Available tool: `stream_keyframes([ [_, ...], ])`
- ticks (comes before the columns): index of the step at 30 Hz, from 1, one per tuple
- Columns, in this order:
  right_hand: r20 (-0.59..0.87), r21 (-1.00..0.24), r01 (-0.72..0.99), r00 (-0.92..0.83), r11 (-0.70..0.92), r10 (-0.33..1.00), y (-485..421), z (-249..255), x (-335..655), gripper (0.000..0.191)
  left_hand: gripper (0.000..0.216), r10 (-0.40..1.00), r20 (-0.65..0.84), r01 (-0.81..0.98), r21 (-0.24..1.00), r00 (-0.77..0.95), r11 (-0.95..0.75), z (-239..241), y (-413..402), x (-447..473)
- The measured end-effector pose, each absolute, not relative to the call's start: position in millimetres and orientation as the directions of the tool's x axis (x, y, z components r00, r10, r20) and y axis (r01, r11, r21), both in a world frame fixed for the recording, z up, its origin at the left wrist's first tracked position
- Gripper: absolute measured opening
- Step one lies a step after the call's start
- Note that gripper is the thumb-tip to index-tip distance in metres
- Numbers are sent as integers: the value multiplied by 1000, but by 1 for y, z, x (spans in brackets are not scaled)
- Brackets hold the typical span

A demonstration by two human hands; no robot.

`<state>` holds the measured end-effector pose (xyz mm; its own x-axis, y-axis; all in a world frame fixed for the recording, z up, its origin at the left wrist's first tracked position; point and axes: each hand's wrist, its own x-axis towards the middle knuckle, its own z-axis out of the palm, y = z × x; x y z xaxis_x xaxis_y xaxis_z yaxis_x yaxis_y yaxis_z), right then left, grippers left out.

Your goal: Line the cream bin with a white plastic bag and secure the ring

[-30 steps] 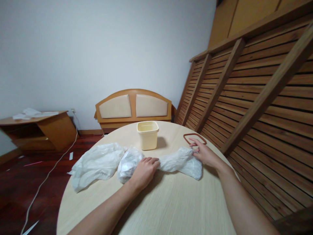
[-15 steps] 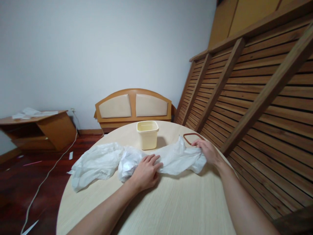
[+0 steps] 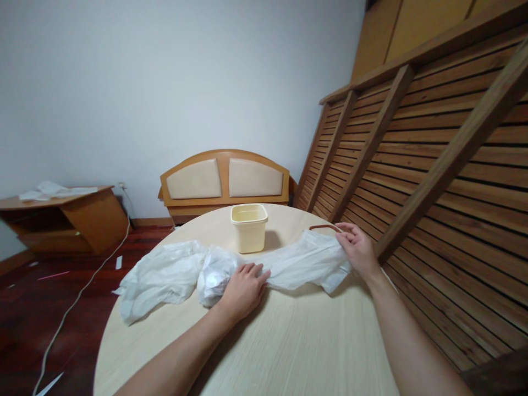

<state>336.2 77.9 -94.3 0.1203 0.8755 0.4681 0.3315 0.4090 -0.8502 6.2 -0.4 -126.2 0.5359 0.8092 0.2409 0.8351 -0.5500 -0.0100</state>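
A white plastic bag (image 3: 305, 261) stretches across the round table. My left hand (image 3: 245, 291) holds it down near its middle, fingers curved over the gathered plastic and the thumb mostly hidden. Beside those fingers bulges a shiny, silvery-white bundle (image 3: 214, 278); what is inside cannot be made out. My right hand (image 3: 358, 250) pinches the bag's far right edge between thumb and fingers, lifting it slightly. Behind that edge lies a brown rounded frame or loop (image 3: 324, 226), partly covered by the plastic. More crumpled white plastic (image 3: 165, 275) spreads to the left of the bundle.
A pale yellow square plastic tub (image 3: 249, 231) stands upright behind the bag on the light wooden table (image 3: 313, 341). Slatted wooden panels (image 3: 412, 181) lean along the right. A headboard (image 3: 225, 179) is behind, and a low cabinet (image 3: 82, 220) and a cable (image 3: 78, 297) are at left.
My right hand has moved slightly right and up, drawing the bag's right end flatter and over part of the brown loop. My left hand has shifted a little left.
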Motion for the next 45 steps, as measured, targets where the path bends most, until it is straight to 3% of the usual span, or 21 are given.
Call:
stream_keyframes([
  [4,575,-718,534,95,446,812,67,-84,342,32,25,811,241,835,8,532,-550,-120,-3,7],
  [8,708,-386,745,-139,544,692,49,-69,312,26,61,829,319,873,12,459,-488,-118,-6,6],
  [10,624,-248,704,-409,665,666,40,-67,285,35,73,847,314,889,15,429,-457,-118,-6,5],
  [12,499,-214,609,-604,764,621,33,-74,258,68,70,854,290,890,21,431,-456,-118,-6,6],
  [15,286,-266,548,-741,793,607,30,-93,229,109,58,844,266,870,33,466,-492,-115,-8,7],
  [18,139,-323,585,-748,744,649,34,-111,220,115,49,818,254,839,39,516,-542,-111,-9,9],
  [22,56,-356,621,-732,698,679,44,-123,224,111,35,804,240,821,44,545,-569,-110,-7,9],
  [27,94,-345,640,-705,687,703,51,-127,225,103,24,828,259,855,12,497,-518,-123,1,7],
  [30,128,-287,673,-678,682,724,51,-124,224,91,48,861,264,891,13,434,-453,-130,4,7],
  [32,159,-237,699,-657,675,737,51,-122,223,78,54,879,227,903,-1,419,-430,-131,5,8],
  [38,209,-164,661,-702,732,681,56,-118,227,8,41,859,201,880,-41,472,-474,-122,1,9],
  [43,237,-169,610,-738,775,632,55,-114,228,11,55,829,237,857,-35,507,-514,-117,-5,11],
  [45,246,-181,596,-743,782,623,53,-112,228,11,51,834,226,861,-58,504,-505,-118,-3,11],
])
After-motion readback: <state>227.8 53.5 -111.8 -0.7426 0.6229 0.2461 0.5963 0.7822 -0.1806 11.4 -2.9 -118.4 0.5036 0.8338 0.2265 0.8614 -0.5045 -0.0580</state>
